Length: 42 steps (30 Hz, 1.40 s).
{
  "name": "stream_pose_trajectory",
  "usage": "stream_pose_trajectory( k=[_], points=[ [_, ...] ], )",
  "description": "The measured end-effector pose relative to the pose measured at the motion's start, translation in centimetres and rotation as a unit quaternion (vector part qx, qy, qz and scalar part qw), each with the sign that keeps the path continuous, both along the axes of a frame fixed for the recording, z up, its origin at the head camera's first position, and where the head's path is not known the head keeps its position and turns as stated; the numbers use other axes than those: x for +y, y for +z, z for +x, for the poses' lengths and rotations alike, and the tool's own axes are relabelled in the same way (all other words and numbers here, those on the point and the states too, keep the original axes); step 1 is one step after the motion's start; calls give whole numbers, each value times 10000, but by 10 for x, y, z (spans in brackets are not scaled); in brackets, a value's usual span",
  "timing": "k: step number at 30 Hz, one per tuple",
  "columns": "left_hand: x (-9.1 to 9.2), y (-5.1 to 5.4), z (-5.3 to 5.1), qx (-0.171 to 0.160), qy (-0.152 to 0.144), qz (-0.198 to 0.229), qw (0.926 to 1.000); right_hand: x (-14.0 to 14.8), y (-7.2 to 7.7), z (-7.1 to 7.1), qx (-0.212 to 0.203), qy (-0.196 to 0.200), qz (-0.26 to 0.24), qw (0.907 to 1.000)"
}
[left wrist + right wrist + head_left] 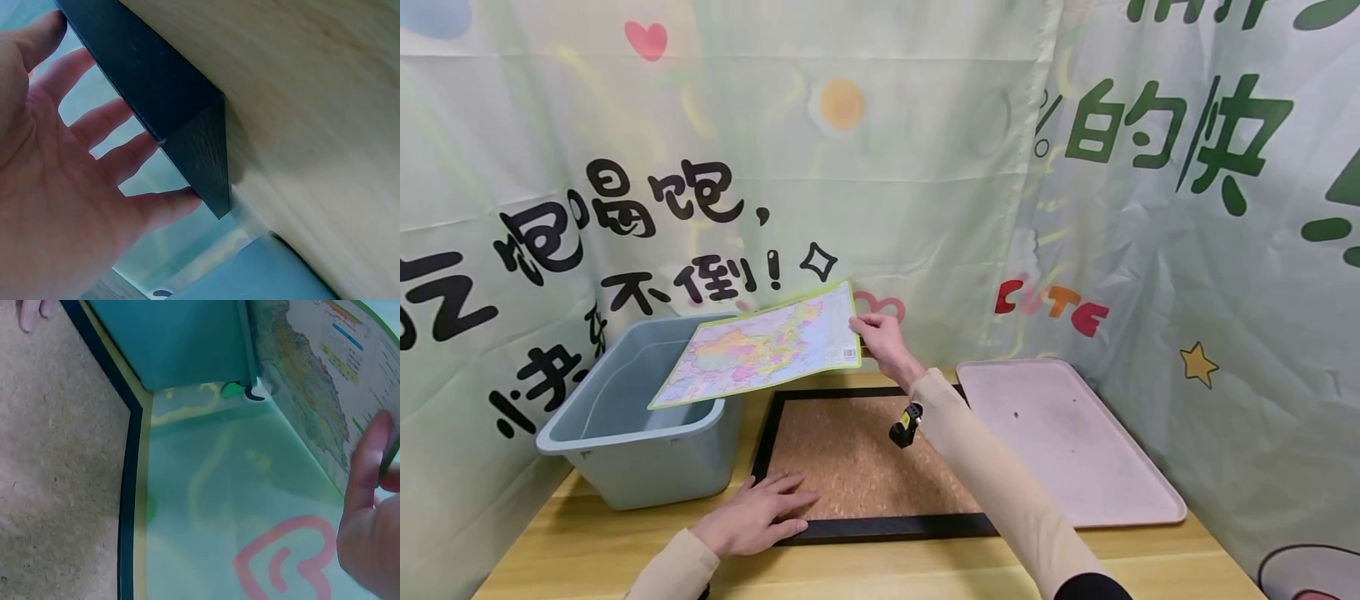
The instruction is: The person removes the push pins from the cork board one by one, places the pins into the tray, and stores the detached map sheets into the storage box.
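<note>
A thin map sheet (760, 346) with a yellow-green border hangs tilted over the right side of the blue-grey bin. At its right edge, my right hand (887, 343) pinches it between thumb and fingers. The right wrist view shows the sheet's other printed side (312, 369), with a relief map. Below lies a cork board (857, 450) in a black frame. Spread fingers of my left hand (758, 514) rest on the frame's near left corner; the left wrist view shows the fingertips touching the black frame edge (144, 62).
The blue-grey plastic bin (647, 467) stands on the wooden table (850, 571) at the left, close beside the board. A pale pink tray (1067, 442) lies at the right. Printed cloth (910, 108) walls in the back and sides.
</note>
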State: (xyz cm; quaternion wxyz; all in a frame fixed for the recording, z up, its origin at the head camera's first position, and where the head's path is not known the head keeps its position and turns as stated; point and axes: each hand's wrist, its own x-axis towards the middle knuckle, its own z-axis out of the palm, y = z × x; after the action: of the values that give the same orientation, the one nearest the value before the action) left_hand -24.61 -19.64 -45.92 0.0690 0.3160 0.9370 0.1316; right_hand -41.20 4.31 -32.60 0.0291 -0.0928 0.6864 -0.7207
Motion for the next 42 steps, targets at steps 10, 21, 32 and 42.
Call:
stream_pose_trajectory(
  k=[10,21,32,42],
  points=[
    [-1,1,0,82,-10,-24,10000,-13,10,-4,-387,861,-330,9950],
    [-2,-2,-2,14,32,-73,10000,-35,8,-6,-243,730,-186,9969],
    [0,-1,-1,40,90,-100,9999,-64,9,-3,-366,622,-373,9967],
    [0,-3,-1,131,126,-75,9998,-89,10,3,-262,235,-371,9987]
  ],
)
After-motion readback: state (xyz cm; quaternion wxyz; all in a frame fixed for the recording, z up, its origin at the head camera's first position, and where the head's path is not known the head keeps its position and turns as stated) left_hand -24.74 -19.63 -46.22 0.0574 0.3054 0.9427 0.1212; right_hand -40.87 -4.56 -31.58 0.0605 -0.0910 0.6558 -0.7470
